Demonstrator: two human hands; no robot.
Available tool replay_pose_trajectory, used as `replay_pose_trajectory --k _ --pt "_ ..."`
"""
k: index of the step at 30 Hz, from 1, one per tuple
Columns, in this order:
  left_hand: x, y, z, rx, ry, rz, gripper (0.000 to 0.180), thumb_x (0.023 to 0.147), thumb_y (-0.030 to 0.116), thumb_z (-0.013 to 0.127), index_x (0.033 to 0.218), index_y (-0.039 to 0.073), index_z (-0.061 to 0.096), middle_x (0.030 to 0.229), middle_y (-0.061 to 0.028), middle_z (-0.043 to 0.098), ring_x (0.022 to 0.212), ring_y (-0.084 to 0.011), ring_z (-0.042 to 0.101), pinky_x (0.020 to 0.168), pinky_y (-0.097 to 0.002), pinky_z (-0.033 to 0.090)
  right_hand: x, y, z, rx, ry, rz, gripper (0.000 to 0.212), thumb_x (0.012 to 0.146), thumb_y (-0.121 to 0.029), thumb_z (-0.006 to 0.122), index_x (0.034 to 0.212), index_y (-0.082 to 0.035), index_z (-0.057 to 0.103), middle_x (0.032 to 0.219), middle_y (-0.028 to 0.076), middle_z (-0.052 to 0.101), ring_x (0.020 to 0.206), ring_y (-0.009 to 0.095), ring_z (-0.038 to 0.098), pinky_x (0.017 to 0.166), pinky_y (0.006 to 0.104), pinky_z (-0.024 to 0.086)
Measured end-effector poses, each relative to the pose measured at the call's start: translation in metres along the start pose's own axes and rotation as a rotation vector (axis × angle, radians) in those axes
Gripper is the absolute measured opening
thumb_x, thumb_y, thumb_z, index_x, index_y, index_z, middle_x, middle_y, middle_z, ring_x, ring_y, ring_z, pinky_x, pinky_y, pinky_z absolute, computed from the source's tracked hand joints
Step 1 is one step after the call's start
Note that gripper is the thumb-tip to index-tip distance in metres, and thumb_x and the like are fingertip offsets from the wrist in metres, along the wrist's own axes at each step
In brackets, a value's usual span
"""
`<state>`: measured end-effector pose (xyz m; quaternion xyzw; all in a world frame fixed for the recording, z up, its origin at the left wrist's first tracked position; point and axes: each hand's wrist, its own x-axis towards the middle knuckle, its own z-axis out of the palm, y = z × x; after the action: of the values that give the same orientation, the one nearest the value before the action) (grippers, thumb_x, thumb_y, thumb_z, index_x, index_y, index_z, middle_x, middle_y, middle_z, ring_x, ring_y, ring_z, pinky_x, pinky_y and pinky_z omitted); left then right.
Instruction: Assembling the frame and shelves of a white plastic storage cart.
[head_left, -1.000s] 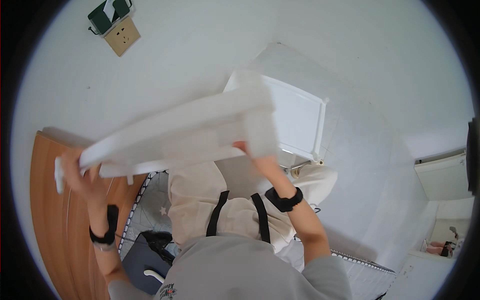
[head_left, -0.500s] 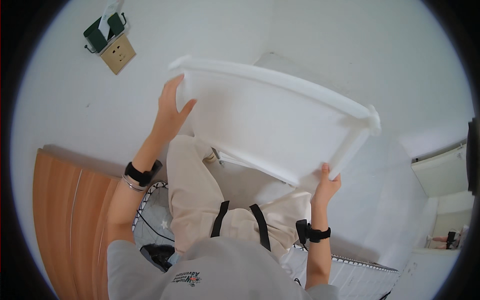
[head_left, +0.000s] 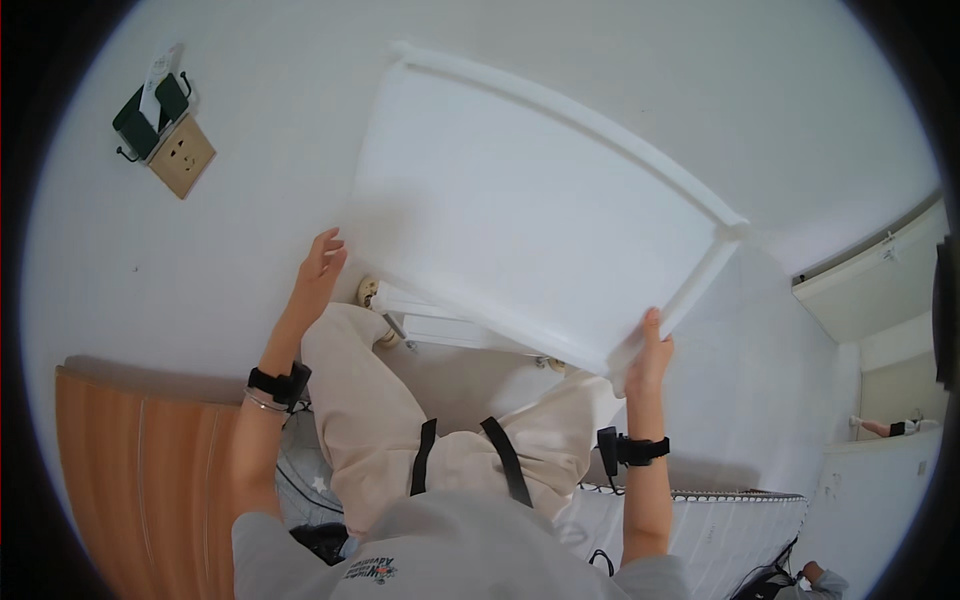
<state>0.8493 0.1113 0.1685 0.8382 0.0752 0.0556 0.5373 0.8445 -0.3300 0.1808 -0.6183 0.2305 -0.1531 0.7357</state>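
A large white rectangular panel (head_left: 530, 200) with a raised rim is tilted up in front of me, over my knees. My right hand (head_left: 650, 360) grips its lower right edge, with the thumb lying on the near face. Beside the lower left corner is my left hand (head_left: 320, 268), its fingers loosely bent and visible, not wrapped round the rim. Whether its fingertips touch the panel is hard to tell, white against the white wall. Below the panel, between my legs, a white piece with metal fittings (head_left: 450, 330) shows in part; the panel hides the rest.
A wooden board (head_left: 150, 480) stands at the left by the wall. The wall carries a socket plate (head_left: 182, 157) and a dark green holder (head_left: 150, 108). Light bedding (head_left: 690, 530) lies behind me at the right, near a white cabinet (head_left: 880, 290).
The panel has tilted up and its top edge has risen toward the far wall. My left hand has slid down and come off its grip on the left edge. My right hand keeps its hold.
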Motion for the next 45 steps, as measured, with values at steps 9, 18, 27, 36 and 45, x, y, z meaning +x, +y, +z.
replay_pose_trajectory --k 9,18,27,36,45 --pt "-0.009 -0.060 0.011 -0.233 0.079 -0.170 0.039 0.088 0.032 0.043 0.110 0.001 0.050 0.107 -0.0098 0.052 0.096 -0.0153 0.048 0.084 -0.0307 0.038 0.008 0.008 0.012 -0.077 -0.081 0.093 0.041 0.078 -0.031 0.060 0.101 0.001 0.048 0.091 0.003 0.051 0.082 0.013 0.048 0.073 0.0269 0.040" --pt "0.014 -0.065 0.024 -0.267 0.007 -0.062 0.055 0.088 0.044 0.035 0.107 -0.005 0.051 0.106 -0.0114 0.053 0.102 -0.0184 0.046 0.091 -0.0270 0.031 0.026 0.029 -0.009 -0.097 -0.084 0.172 0.045 0.077 -0.033 0.061 0.101 0.003 0.049 0.090 0.006 0.052 0.081 0.015 0.050 0.072 0.0292 0.042" --pt "0.033 -0.068 0.048 -0.048 -0.131 -0.337 0.079 0.082 0.061 0.023 0.109 -0.009 0.048 0.111 -0.0205 0.050 0.107 -0.0289 0.044 0.090 -0.0342 0.032 0.082 0.051 -0.023 -0.330 -0.178 0.246 0.047 0.074 -0.035 0.064 0.094 0.006 0.052 0.081 0.006 0.053 0.070 0.014 0.050 0.062 0.0259 0.042" --pt "0.030 -0.108 0.070 0.092 -0.122 -0.412 0.075 0.083 0.057 0.023 0.110 -0.009 0.047 0.111 -0.0249 0.048 0.108 -0.0346 0.043 0.090 -0.0393 0.032 0.129 0.073 -0.015 -0.466 -0.313 0.460 0.039 0.076 -0.035 0.062 0.097 -0.003 0.055 0.087 0.003 0.056 0.080 0.015 0.052 0.071 0.0301 0.044" --pt "0.032 -0.105 0.067 0.032 -0.050 -0.465 0.071 0.084 0.054 0.027 0.109 -0.010 0.047 0.112 -0.0246 0.048 0.107 -0.0344 0.044 0.088 -0.0377 0.033 0.128 0.077 -0.023 -0.368 -0.320 0.437 0.041 0.076 -0.031 0.063 0.097 0.003 0.055 0.090 0.007 0.055 0.081 0.017 0.051 0.072 0.0292 0.042"
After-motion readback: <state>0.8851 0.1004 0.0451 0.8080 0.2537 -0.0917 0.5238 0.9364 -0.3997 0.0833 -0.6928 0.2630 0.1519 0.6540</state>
